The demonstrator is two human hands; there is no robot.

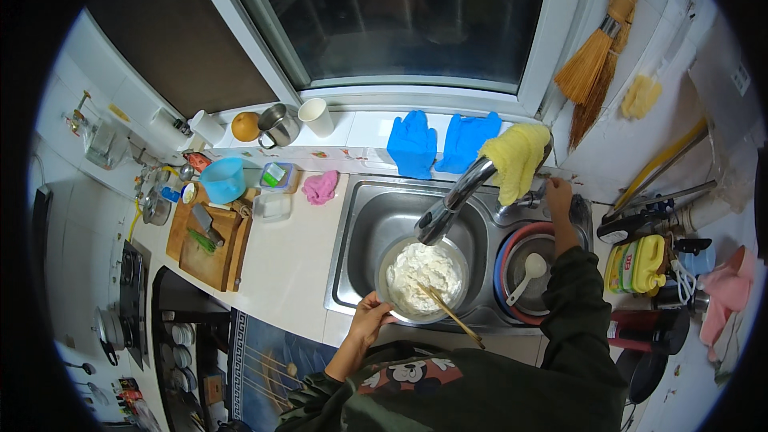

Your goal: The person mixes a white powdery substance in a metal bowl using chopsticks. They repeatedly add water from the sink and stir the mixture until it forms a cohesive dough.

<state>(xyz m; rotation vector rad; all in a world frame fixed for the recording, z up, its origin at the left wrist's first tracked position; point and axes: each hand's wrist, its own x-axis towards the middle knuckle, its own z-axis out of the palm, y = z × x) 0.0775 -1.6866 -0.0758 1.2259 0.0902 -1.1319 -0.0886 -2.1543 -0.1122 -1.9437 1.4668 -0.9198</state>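
My left hand [370, 319] grips the near-left rim of a metal bowl [384, 288], which is held over the sink basin. Inside it is a lumpy white flour mixture [423, 273], and a pair of wooden chopsticks [453, 315] leans out over the near rim. Directly above the bowl's far side hangs the spout of a chrome faucet [447, 210]; no water stream can be made out. My right hand [559, 195] reaches to the base of the faucet, beside its handle [531, 199]. Its grip there is too small to judge. A yellow cloth [516, 162] drapes over the faucet's neck.
Right of the steel sink basin [372, 216], a red basin [509, 246] holds a strainer and a white ladle [531, 273]. Blue rubber gloves [413, 144] lie on the ledge. Leftward are a pink cloth [320, 187] and a cutting board [207, 258] with a cleaver [205, 222] and greens.
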